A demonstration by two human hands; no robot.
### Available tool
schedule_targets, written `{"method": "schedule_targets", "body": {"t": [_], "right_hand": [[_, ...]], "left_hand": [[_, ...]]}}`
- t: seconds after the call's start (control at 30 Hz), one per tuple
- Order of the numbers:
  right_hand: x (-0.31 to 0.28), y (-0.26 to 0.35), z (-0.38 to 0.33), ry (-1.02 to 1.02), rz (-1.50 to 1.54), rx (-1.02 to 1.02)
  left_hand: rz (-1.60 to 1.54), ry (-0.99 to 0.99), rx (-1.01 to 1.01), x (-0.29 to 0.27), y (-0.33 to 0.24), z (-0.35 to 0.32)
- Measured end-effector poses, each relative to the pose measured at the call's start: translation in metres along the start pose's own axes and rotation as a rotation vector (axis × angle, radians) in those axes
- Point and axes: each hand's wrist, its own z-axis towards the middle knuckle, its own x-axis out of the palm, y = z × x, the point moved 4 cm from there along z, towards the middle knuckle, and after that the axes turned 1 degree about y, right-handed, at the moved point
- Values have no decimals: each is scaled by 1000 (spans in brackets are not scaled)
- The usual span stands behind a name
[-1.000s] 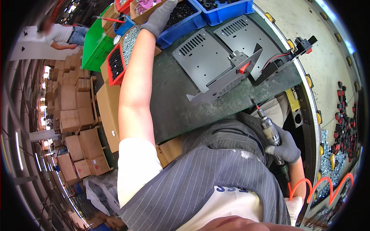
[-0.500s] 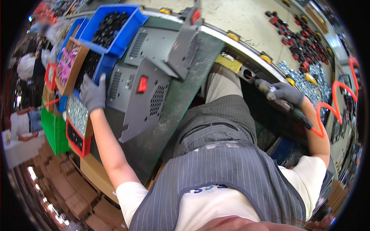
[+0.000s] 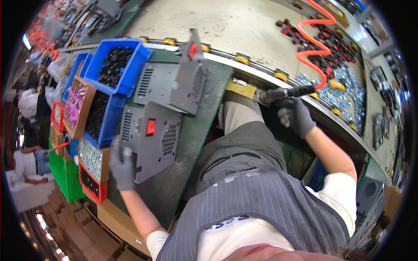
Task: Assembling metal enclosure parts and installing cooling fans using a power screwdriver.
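My left hand, in a grey glove and slightly blurred, is at the left edge of the nearer grey metal panel, fingers apart; whether it touches the panel is unclear. That panel has vent slots, a honeycomb grille and a red rocker switch. A second such panel stands behind it. My gloved right hand is just under a pneumatic screwdriver on an orange coiled hose. Its fingers look loosely bent and apart, clear of the tool's body. The tool's front end is by the yellow bracket.
Left of the panels are blue bins of black parts, a cardboard box of pink parts, a box of silver screws, a red tray and a green bin. Beyond the roller rail, black-red parts and silver pieces lie piled.
My left hand has come back from the black-parts bin to the panel's edge. My right hand has moved left, and the screwdriver has swung round, its hose end now up by the rail.
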Motion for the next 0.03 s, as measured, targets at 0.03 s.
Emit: {"method": "schedule_targets", "body": {"t": [0.03], "right_hand": [[11,-6,0,127,-268,-81]], "left_hand": [[18,27,-61,-8,2,-6]]}}
